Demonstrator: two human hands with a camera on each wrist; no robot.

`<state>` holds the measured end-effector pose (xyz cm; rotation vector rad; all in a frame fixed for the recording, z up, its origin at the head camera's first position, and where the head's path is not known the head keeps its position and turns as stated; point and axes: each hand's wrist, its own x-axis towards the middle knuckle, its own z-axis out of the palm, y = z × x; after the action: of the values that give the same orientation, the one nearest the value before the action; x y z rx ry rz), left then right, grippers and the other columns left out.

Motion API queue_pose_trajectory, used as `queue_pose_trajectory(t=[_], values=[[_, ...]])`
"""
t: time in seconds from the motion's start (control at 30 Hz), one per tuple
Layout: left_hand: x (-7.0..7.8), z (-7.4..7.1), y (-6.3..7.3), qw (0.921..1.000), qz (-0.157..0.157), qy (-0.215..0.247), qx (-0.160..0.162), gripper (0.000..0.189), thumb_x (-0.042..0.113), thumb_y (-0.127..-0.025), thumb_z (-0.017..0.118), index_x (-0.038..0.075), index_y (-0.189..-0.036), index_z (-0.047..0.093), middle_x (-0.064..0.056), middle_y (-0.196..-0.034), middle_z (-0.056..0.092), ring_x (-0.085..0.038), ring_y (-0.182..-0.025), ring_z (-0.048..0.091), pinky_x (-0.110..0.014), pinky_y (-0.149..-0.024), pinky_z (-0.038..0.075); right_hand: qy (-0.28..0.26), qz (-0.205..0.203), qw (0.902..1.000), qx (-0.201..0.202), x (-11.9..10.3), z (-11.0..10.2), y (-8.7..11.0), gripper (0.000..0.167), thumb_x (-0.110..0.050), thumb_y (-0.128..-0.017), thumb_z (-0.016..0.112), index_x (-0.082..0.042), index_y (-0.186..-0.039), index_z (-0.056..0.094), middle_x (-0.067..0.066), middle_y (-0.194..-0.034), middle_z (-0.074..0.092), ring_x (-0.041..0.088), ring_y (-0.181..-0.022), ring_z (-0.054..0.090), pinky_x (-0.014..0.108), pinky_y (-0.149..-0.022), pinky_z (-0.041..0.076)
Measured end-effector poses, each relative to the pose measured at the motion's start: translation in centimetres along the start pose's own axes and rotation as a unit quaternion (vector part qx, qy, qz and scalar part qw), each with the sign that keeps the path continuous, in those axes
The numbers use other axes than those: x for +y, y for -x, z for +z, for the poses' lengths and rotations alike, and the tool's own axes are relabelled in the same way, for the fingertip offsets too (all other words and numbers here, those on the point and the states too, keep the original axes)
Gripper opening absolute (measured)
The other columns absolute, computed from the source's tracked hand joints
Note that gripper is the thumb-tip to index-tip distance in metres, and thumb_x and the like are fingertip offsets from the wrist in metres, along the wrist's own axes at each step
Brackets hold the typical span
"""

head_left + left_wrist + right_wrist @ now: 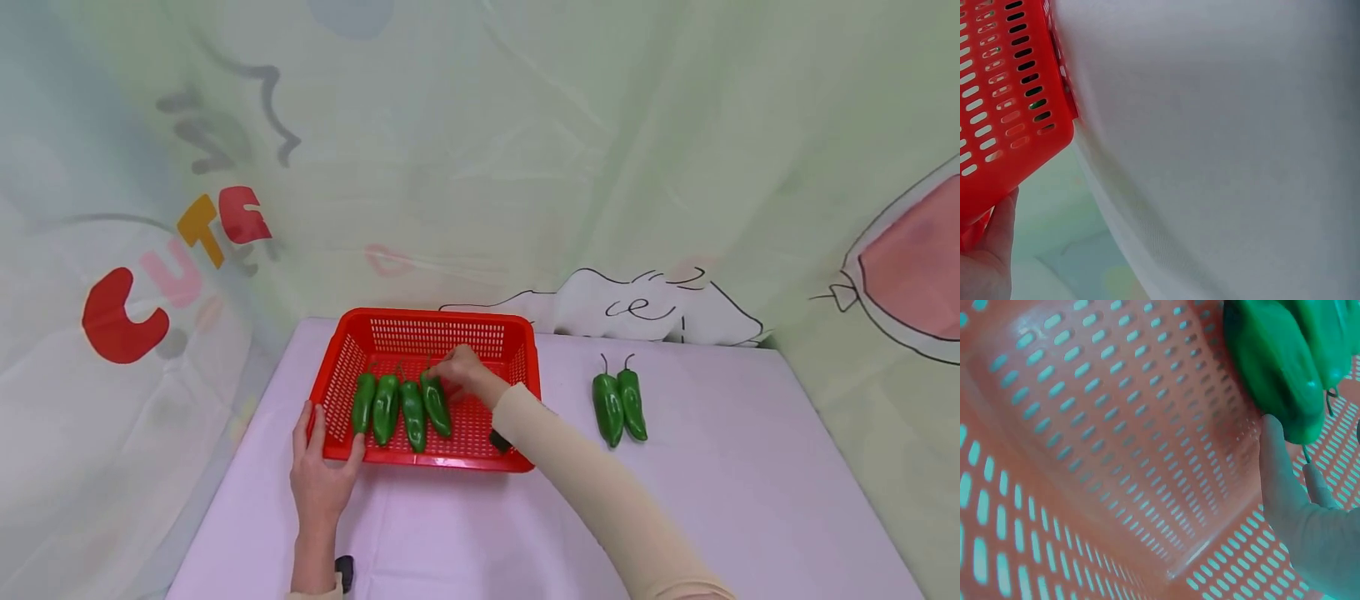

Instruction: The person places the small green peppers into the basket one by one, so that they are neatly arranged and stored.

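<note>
My left hand grips the near-left corner of a red perforated plastic basket, thumb at the front rim and fingers along the left side. The left wrist view catches part of that hand under the basket wall. Inside, several glossy green peppers lie side by side, stems pointing away. My right hand reaches in from the right and holds the rightmost green pepper by its stem end. In the right wrist view, the thumb meets the pepper's side and a fingertip shows by the stem.
Two more green peppers lie together on the pale tablecloth, right of the basket. A printed curtain hangs behind and on both sides of the table. The basket's right part shows bare perforated floor.
</note>
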<state>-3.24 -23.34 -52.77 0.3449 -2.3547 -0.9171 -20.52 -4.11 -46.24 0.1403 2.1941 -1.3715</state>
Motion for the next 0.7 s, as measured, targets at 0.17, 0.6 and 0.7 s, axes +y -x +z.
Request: queue_pose_trajectory(t=[0.17,0.6,0.7], values=[[0.2,-0.1,0.0,1.0,-0.005,0.004,-0.007,0.078,0.025,-0.082,0.076,0.0,-0.147,0.042,-0.011,-0.156,0.033,-0.035,-0.139,0.037,-0.058,-0.094,0.049,-0.006,-0.014,0.9998,-0.014,-0.4,-1.4,0.6,0.032,-0.016,-0.091,0.069,0.003,-0.113,0.055,0.019,-0.114,0.056,0.042,-0.106,0.063,0.055,-0.088,0.054],[0.2,-0.3,0.1,0.9999,-0.009,0.006,-0.011,0.077,0.024,-0.082,0.075,0.0,-0.147,0.042,-0.012,-0.156,0.033,-0.035,-0.138,0.037,-0.061,-0.094,0.048,-0.049,-0.043,0.9944,-0.084,-1.1,-6.1,2.5,0.051,-0.018,-0.097,0.059,0.002,-0.142,0.045,0.022,-0.135,0.053,0.042,-0.12,0.057,0.052,-0.094,0.052],[0.2,-0.3,0.1,0.9999,-0.005,0.008,-0.008,0.077,0.023,-0.082,0.076,-0.001,-0.147,0.043,-0.012,-0.156,0.034,-0.035,-0.138,0.037,-0.061,-0.094,0.047,-0.07,-0.043,0.9917,-0.098,-1.2,-7.7,3.2,0.051,-0.016,-0.098,0.057,0.0,-0.145,0.043,0.023,-0.14,0.052,0.041,-0.121,0.057,0.053,-0.096,0.051]])
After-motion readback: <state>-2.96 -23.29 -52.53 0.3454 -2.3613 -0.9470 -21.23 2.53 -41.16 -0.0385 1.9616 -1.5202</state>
